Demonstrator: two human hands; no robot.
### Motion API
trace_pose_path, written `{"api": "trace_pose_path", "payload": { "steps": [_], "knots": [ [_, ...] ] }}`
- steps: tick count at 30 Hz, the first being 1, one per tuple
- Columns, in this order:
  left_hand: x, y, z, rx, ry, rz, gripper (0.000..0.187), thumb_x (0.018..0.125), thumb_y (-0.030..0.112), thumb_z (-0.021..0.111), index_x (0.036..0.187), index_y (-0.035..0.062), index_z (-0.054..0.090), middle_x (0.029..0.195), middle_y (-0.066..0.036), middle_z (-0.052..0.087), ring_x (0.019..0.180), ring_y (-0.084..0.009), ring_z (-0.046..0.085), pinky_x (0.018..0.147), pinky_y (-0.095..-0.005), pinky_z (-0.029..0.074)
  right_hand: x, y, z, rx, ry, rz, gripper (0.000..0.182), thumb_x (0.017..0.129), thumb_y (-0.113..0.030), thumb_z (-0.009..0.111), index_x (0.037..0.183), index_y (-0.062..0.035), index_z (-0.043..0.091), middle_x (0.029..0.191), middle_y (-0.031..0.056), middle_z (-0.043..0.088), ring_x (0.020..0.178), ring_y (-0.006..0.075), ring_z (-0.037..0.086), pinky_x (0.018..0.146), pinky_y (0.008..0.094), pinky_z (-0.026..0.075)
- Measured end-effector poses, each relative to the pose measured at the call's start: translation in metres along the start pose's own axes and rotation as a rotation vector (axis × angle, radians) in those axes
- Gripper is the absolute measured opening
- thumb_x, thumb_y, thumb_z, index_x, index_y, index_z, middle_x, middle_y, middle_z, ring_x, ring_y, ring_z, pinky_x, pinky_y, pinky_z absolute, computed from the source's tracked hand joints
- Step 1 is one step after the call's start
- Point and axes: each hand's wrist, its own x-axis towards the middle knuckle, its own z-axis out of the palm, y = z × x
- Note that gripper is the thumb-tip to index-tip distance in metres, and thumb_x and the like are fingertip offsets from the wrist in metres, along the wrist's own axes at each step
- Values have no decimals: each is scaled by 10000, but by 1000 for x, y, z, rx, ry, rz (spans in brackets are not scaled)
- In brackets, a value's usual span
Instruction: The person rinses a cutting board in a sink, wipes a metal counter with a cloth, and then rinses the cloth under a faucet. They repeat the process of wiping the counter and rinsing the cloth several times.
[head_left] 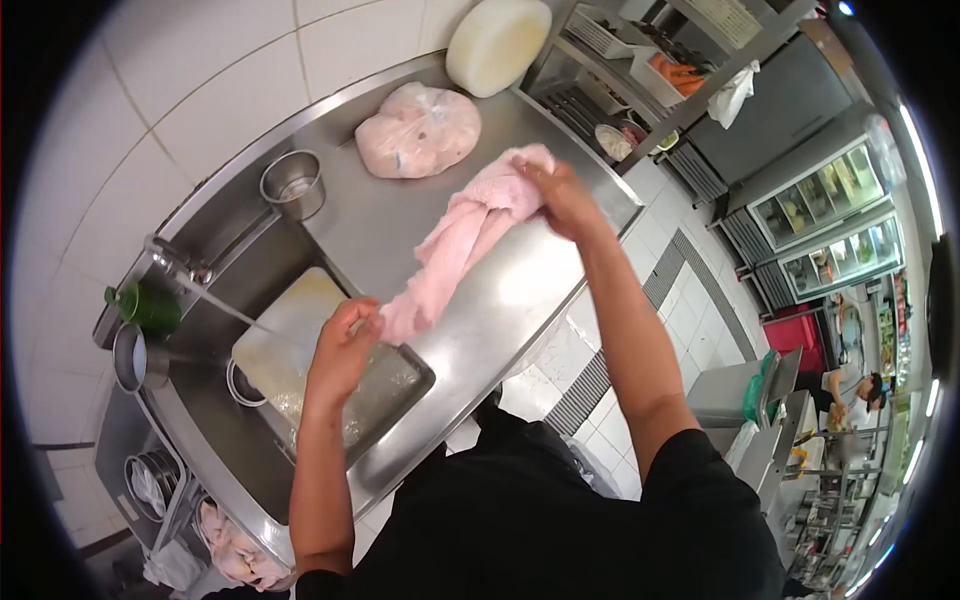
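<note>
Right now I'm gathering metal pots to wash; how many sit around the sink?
2 for certain: one pot on the counter behind the sink, near the wall, and one pot at the sink's far end beside the green cup. Others may be hidden on the shelf below.

Head camera looks steeply down, close over the steel counter, edges warped.

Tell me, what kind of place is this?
Most likely a restaurant kitchen. The left hand and right hand hold a pink cloth over a steel sink, by a long steel counter, with glass-door fridges behind.
</note>
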Motion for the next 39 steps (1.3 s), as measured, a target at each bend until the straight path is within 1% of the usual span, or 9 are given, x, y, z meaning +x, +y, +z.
{"api": "trace_pose_path", "payload": {
  "steps": [6,14,18,20,24,27,33,35,39],
  "knots": [
    [84,26,42,-35,281,348,92,958,129,607,966,39,624,953,22,601,866,-74,506,817,-237,400,46,-48,-132,199,-130,-199,332,895,-89,681,1193,22,587,1124,101,662,1016,189,654,901,351,530],
    [123,-85,76,562,543,-27,146,924,87,596,1038,22,660,938,-27,668,829,-94,575,752,-250,460,91,120,-326,-524,105,-71,658,842,-399,741,1367,-62,531,1236,171,609,1070,230,601,878,356,506],
    [165,-156,193,1007,244,6,412,912,335,635,1204,45,646,1302,-205,583,1221,-314,543,1006,-438,438,91,181,-388,-888,322,-318,523,883,-363,690,1287,-47,592,1204,206,615,989,311,643,860,388,506],
    [216,-121,285,1312,408,-395,620,921,512,557,1353,68,555,1503,-248,360,1386,-455,317,1102,-574,302,99,197,-407,-1004,354,-372,398,859,-243,691,1190,-29,633,1179,212,613,1025,381,616,861,414,504],
    [315,-160,360,1503,249,198,707,938,528,487,1472,72,402,1544,-251,278,1401,-499,249,1138,-616,188,114,213,-425,-998,339,-468,324,807,-212,724,1079,-42,684,1129,158,613,1015,343,590,891,422,472],
    [391,-27,396,1319,-83,95,670,945,484,469,1449,45,419,1532,-242,306,1400,-477,268,1143,-602,195,117,218,-425,-1149,392,-458,266,777,-200,746,1004,-71,695,1059,103,595,1010,304,540,919,432,430],
    [648,-159,353,1495,169,485,565,956,374,427,1408,36,466,1519,-212,348,1384,-416,337,1133,-569,259,116,188,-415,-1245,405,-357,278,759,-227,777,1000,-110,703,1066,90,579,992,321,529,902,447,432],
    [738,-196,338,2444,491,550,563,952,347,412,1407,19,462,1498,-216,385,1372,-411,361,1130,-538,288,118,187,-416,-1238,413,-346,292,750,-244,788,998,-113,707,1073,86,581,997,321,536,914,451,431],
    [774,-167,367,1919,415,601,570,949,339,407,1402,-3,461,1493,-216,399,1380,-402,360,1128,-497,309,122,184,-419,-1229,401,-282,323,731,-273,805,999,-118,712,1076,79,588,1028,322,550,971,488,434]
  ]
}}
